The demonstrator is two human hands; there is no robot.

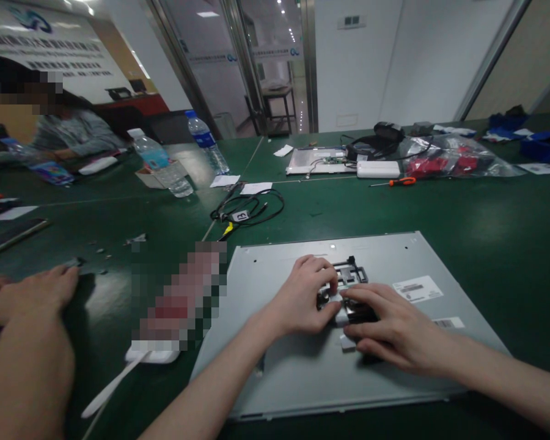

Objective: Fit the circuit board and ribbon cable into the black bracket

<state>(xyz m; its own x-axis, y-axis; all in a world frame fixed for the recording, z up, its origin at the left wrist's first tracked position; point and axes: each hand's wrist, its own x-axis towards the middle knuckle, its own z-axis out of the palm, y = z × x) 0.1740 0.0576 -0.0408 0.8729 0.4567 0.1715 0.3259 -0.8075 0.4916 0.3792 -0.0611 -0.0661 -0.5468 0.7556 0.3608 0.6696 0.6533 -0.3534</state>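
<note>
A grey flat metal panel [302,379], looking like the back of a display, lies on the table before me. Over its middle my left hand [305,296] has curled fingers, thumb and fingertips closed around a small pale and black part that they largely cover. From the right, my right hand [389,330] bends its fingers over a shiny black piece [361,312] touching the same spot. Just behind my fingers a small black-and-silver slotted frame [351,275] rests on the panel. White labels [417,288] are stuck to the panel's right side.
A co-worker's hand [36,299] rests at left, near a pixelated flat device [158,354] with a white cable. Black coiled cables [256,211], water bottles [206,140], an orange screwdriver [394,182] and a plastic bag [462,159] lie farther back. Another person [77,128] sits beyond.
</note>
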